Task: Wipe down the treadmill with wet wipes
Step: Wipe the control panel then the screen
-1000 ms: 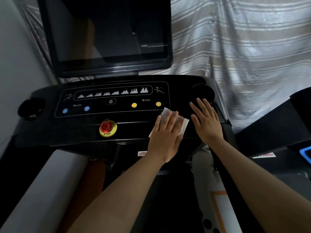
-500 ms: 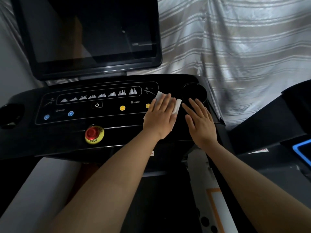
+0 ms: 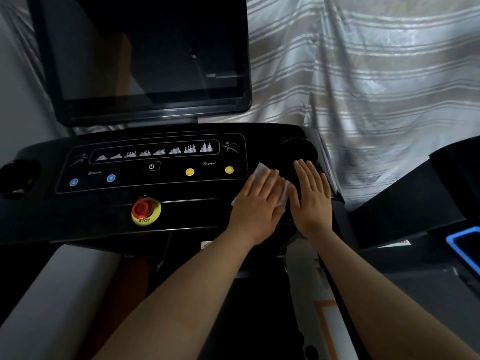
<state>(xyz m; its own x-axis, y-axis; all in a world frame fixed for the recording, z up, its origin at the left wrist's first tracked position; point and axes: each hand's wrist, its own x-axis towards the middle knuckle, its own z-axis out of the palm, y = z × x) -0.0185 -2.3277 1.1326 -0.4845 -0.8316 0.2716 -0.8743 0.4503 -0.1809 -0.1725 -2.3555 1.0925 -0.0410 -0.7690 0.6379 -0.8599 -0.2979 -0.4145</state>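
The black treadmill console fills the middle of the head view, with a dark screen above it. My left hand lies flat, fingers straight, pressing a white wet wipe onto the console's right part, just right of the button panel. Only the wipe's corners show around my fingers. Close beside it, my right hand rests flat on the console below the round cup holder; whether it touches the wipe is unclear.
A red and yellow stop button sits left of my hands. Yellow buttons and blue buttons are on the panel. A striped curtain hangs behind. A second machine with a blue edge stands at the right.
My left hand slid the wipe up to the panel's right end, then back down and to the right, close against my right hand. My right hand stayed flat on the console.
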